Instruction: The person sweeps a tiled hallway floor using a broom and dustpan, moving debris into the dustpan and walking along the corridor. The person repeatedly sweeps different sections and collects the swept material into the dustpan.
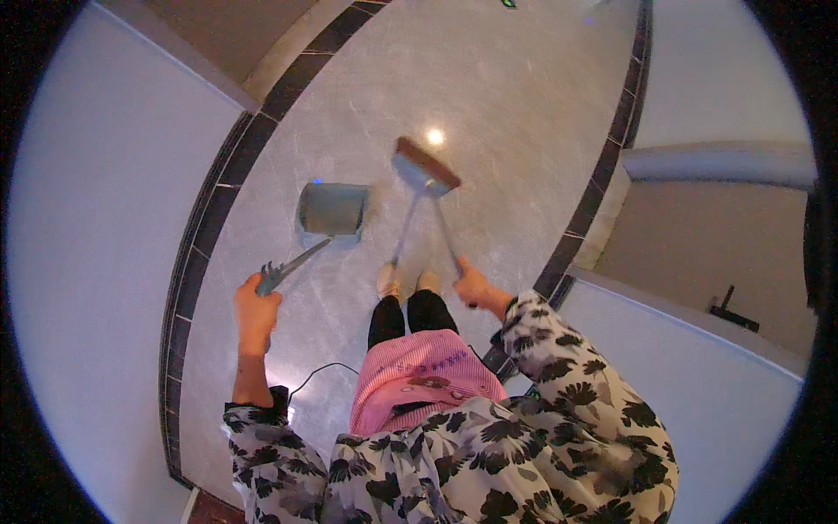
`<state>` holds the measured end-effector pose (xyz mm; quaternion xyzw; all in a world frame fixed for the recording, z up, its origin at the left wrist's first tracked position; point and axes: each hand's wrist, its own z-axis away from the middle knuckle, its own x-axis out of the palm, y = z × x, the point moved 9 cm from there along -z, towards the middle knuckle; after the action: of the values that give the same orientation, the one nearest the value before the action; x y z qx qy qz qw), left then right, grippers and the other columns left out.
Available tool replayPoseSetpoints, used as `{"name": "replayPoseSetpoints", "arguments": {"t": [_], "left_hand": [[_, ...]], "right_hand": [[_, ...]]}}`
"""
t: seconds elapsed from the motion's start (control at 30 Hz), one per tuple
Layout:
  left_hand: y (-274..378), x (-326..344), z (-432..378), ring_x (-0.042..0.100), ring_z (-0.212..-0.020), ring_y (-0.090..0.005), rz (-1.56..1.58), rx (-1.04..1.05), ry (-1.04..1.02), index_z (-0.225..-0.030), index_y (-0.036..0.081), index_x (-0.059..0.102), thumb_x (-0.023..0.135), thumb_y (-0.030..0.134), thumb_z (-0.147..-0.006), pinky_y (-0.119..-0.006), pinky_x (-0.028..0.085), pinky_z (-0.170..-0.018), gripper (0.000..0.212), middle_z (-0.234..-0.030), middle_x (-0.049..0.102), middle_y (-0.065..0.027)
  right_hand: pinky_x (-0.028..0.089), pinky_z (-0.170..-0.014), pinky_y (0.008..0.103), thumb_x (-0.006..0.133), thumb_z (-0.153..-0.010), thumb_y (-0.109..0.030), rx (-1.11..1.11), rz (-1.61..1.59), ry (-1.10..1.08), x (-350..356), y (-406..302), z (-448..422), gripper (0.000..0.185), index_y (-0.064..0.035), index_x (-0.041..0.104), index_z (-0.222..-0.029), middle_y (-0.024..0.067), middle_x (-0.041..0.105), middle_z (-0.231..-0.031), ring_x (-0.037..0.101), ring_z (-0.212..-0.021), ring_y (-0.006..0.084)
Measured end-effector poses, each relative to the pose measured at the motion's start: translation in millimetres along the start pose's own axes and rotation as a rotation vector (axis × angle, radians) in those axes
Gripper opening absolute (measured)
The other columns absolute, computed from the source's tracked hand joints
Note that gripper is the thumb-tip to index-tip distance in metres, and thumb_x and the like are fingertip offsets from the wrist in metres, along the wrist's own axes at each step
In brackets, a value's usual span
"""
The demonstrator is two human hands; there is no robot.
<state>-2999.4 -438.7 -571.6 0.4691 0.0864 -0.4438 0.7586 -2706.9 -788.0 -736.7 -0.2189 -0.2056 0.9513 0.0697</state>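
My left hand [257, 311] is closed around the toothed upper end of the handle of a long-handled dustpan [332, 208]. The grey-blue pan rests on the tiled floor [497, 85], left of my feet. My right hand [473, 286] grips the handle of a broom [429, 164], whose brown-edged head lies ahead of my shoes, to the right of the pan and apart from it. A thin grey line, perhaps a reflection or shadow of the handle, runs from the broom head towards my left shoe.
Dark tile borders [209, 219] run along both sides of the hallway, beside pale walls [98, 216]. Doorways open at the upper left and on the right. A black cable [324, 368] curves near my left side. A small dark and green object [509, 3] shows at the top edge.
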Motion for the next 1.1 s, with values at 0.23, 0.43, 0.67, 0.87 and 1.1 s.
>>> {"name": "replayPoseSetpoints", "arguments": {"t": [0.23, 0.43, 0.67, 0.87, 1.1], "left_hand": [[-4.4, 2.8, 2.8, 0.043, -0.036, -0.0136, 0.029, 0.008, -0.028, -0.092, 0.001, 0.059, 0.053, 0.0, -0.069, -0.03, 0.035, -0.032, 0.025, -0.054, 0.047, -0.0038], [-29.2, 14.3, 39.5, 0.044, -0.035, -0.0117, -0.04, 0.022, -0.066, -0.096, 0.002, 0.06, 0.053, -0.002, -0.068, -0.029, 0.036, -0.031, 0.029, -0.053, 0.046, -0.0031], [-39.7, 28.7, 62.5, 0.044, -0.035, -0.0125, 0.123, -0.062, -0.025, -0.103, -0.002, 0.058, 0.052, -0.002, -0.07, -0.028, 0.035, -0.03, 0.034, -0.054, 0.046, -0.0041], [-25.2, 24.0, 73.9, 0.039, -0.031, -0.0135, 0.004, -0.006, 0.001, -0.096, -0.001, 0.057, 0.05, -0.001, -0.071, -0.03, 0.034, -0.029, 0.026, -0.052, 0.042, -0.0031], [-30.1, 15.1, 55.8, 0.035, -0.03, -0.0144, 0.045, -0.04, -0.045, -0.087, 0.001, 0.052, 0.049, 0.0, -0.072, -0.031, 0.034, -0.029, 0.015, -0.051, 0.04, -0.0024]], "right_hand": [[0.035, -0.038, 0.0282, 0.061, -0.083, -0.006, 0.174, -0.649, -0.201, -21.8, 32.7, 119.9, 0.068, -0.0115, 0.031, -0.143, 0.0031, 0.05, -0.063, 0.046, -0.047, 0.0115], [0.034, -0.039, 0.0281, 0.063, -0.085, -0.011, 0.226, -0.623, 0.094, -82.9, 118.2, 158.7, 0.064, -0.0187, 0.035, -0.142, 0.0009, 0.05, -0.065, 0.044, -0.048, 0.0117], [0.039, -0.041, 0.0333, 0.054, -0.079, -0.003, 0.0, -0.558, 0.377, -200.0, 169.4, 64.5, 0.042, -0.0031, 0.05, -0.121, 0.0073, 0.054, -0.06, 0.051, -0.048, 0.0171], [0.044, -0.046, 0.0405, 0.054, -0.075, -0.002, 0.091, -0.435, 0.408, -139.6, 183.5, 46.4, 0.053, -0.0027, 0.046, -0.127, 0.0135, 0.061, -0.071, 0.059, -0.06, 0.0281], [0.04, -0.041, 0.0304, 0.055, -0.081, -0.004, 0.122, -0.712, -0.034, 22.2, 164.6, 136.5, 0.068, -0.0108, 0.03, -0.145, 0.0087, 0.056, -0.071, 0.05, -0.049, 0.015]]}}
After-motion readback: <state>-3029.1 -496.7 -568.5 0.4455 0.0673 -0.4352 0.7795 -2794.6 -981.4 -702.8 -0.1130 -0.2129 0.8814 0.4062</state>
